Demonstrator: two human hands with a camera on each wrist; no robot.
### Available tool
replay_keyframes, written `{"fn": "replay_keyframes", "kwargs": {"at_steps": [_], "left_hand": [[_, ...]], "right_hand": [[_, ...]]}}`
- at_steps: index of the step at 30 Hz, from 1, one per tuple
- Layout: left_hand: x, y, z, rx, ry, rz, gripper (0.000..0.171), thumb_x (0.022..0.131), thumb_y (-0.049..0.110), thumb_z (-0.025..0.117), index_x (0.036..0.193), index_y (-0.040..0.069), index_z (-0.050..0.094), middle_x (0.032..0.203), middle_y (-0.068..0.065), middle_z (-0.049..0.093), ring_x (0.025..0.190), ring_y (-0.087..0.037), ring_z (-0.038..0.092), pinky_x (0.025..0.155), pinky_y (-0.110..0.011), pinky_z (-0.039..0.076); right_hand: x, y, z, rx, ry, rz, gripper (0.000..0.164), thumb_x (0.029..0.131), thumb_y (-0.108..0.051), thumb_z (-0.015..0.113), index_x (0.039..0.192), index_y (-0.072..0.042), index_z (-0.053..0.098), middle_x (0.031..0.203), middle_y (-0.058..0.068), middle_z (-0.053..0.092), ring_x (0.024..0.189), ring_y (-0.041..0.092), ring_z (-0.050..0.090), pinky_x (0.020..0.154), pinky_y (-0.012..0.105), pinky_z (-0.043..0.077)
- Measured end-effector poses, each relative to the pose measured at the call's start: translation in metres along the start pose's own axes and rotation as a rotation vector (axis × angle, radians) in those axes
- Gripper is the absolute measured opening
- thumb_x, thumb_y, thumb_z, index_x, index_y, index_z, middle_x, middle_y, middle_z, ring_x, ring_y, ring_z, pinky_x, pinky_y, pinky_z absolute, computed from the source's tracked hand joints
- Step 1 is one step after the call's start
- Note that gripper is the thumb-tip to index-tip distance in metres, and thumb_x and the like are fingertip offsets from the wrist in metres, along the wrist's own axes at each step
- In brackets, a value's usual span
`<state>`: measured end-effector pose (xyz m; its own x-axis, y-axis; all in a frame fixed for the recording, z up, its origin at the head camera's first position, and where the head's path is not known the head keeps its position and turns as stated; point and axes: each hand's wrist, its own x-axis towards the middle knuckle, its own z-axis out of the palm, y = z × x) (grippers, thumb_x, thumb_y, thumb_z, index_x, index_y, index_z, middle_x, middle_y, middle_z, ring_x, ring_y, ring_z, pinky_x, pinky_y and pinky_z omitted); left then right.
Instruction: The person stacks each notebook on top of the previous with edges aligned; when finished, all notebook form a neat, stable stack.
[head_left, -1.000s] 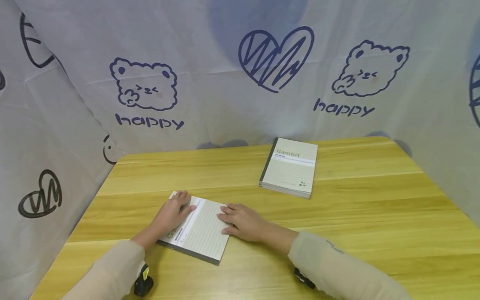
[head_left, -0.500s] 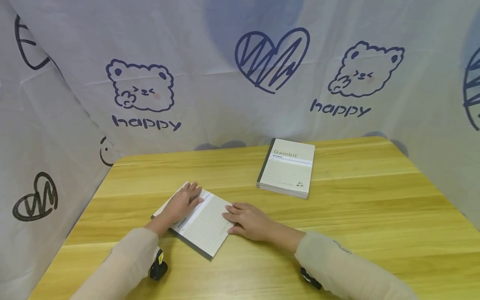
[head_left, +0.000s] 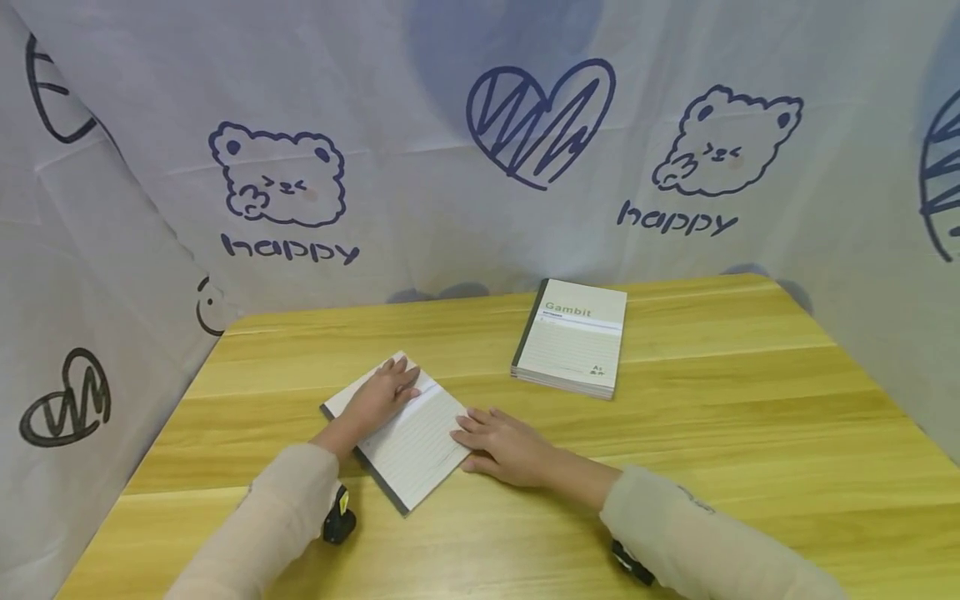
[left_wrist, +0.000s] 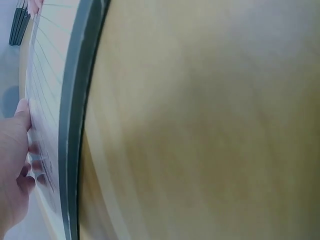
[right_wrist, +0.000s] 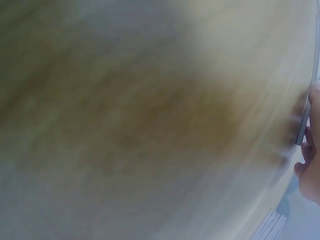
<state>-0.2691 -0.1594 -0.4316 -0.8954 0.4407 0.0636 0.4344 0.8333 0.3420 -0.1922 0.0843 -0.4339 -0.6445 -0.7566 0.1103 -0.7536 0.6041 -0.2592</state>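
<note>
A notebook (head_left: pixel 420 446) with a pale lined cover and a dark spine lies askew on the wooden table, left of centre. Across the upper part of its cover rests my left hand (head_left: pixel 378 398), fingers extended toward the far corner, hiding most of the printed title. My right hand (head_left: pixel 506 447) lies at the notebook's right corner, fingertips on the cover and thumb at the lower edge. In the left wrist view the dark spine (left_wrist: pixel 72 120) stretches up beside the left hand (left_wrist: pixel 12 165). The right wrist view catches only part of the right hand (right_wrist: pixel 311 150) by the notebook's edge.
Farther back, right of centre, sits a neat stack of similar notebooks (head_left: pixel 573 342), the top one marked "Gambit". The wooden table (head_left: pixel 720 400) ends at a pale curtain (head_left: pixel 420 208) printed with bears and hearts.
The notebook has turned clockwise and shifted slightly away from me, its spine now steeply slanted. My left hand moved forward and right with it; my right hand stayed nearly in place.
</note>
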Motion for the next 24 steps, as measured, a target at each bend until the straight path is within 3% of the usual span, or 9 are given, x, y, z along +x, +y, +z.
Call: {"fn": "replay_keyframes", "kwargs": {"at_steps": [16,24], "left_hand": [[0.015,0.013,0.002,0.024,0.004,0.0,0.044,0.094,0.021,0.052,0.131,-0.002,0.048,0.141,-0.03,0.034,0.132,-0.049,0.029,0.108,-0.057,0.027],[0.023,0.014,0.007,0.035,0.013,0.002,0.045,0.094,0.022,0.052,0.131,-0.002,0.049,0.141,-0.029,0.035,0.131,-0.048,0.03,0.108,-0.057,0.027]], "right_hand": [[-0.005,-0.005,0.002,-0.057,0.055,0.01,0.045,0.093,-0.035,0.052,0.129,-0.009,0.056,0.137,0.014,0.049,0.128,0.031,0.046,0.1,0.042,0.044],[-0.006,-0.007,0.002,-0.069,0.052,0.016,0.044,0.093,-0.036,0.051,0.128,-0.009,0.056,0.137,0.014,0.05,0.128,0.031,0.046,0.101,0.041,0.043]]}}
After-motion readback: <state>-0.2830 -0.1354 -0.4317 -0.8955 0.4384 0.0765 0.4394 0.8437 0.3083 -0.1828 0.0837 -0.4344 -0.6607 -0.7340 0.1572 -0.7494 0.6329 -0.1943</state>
